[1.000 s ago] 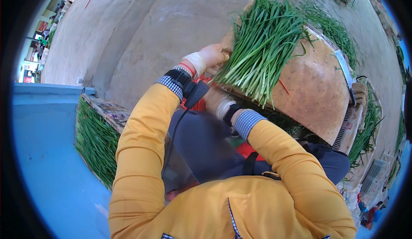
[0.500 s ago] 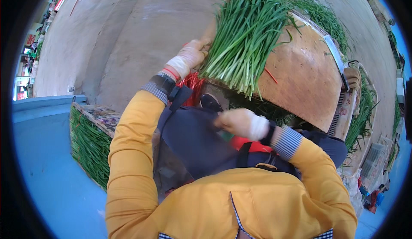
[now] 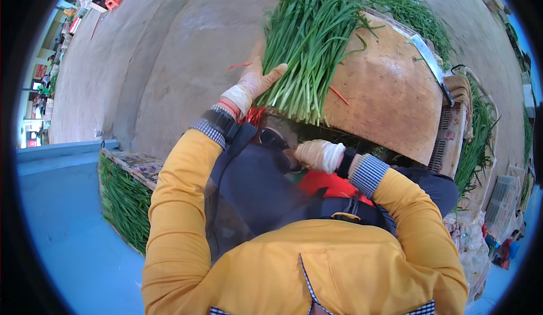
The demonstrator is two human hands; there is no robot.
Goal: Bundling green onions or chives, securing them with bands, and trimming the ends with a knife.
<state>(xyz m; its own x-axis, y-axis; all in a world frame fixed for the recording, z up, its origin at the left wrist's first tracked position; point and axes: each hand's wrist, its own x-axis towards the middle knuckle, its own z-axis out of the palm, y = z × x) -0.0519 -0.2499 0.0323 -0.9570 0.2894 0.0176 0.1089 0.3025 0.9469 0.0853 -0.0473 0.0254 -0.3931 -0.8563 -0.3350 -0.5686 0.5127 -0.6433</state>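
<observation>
I see the left hand [image 3: 254, 83] loosely open against the garlic chives [image 3: 308, 54]; nearer, the right hand [image 3: 315, 154] curls, contents hidden.

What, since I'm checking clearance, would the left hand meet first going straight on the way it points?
The left hand would most likely meet the bundle of long green leaves first; the thumb overlaps its edge in view, though depth is unclear.
</observation>
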